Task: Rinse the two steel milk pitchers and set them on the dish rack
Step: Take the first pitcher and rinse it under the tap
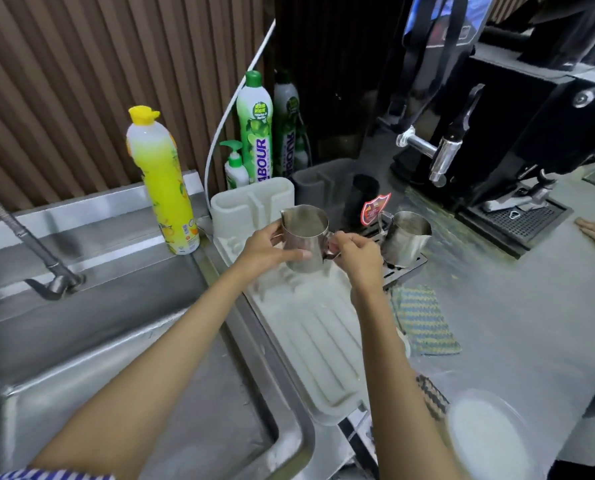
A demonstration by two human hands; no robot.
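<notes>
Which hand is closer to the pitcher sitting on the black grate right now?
Right. The right hand pinches the handle of the held pitcher, just beside the second pitcher on the black grate. The left hand grips the held pitcher's body, farther away.

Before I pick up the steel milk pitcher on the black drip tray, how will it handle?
The steel milk pitcher should feel rigid, and probably light, since it looks empty. Its polished wall may be slippery if wet, so the looped handle seems the safer grip. It stands upright on the black drip tray, so tipping seems unlikely.
</notes>
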